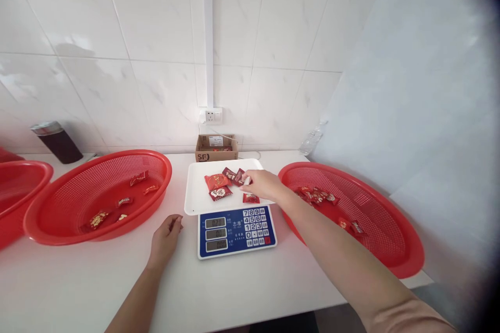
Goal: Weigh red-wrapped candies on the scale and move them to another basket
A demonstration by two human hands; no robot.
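Observation:
My right hand (261,185) reaches over the white tray (195,195) of a digital scale (237,233), its fingertips pinched together beside the wrapped snacks. A small whitish bit shows at the fingertips, too small to name. On the tray lie an orange-red packet (216,182), a dark red packet (220,193), maroon packets (229,174) partly by my fingers, and a small red packet (250,198) below my hand. My left hand (166,239) rests on the table left of the scale, fingers curled in, with nothing visible in them.
A red mesh basket (156,200) with several wrapped snacks stands left, another red basket (406,250) right, under my right forearm. A further red basket (23,171) is at the far left. Behind are a cardboard box (207,155), a dark flask (60,145) and a clear bottle (311,139).

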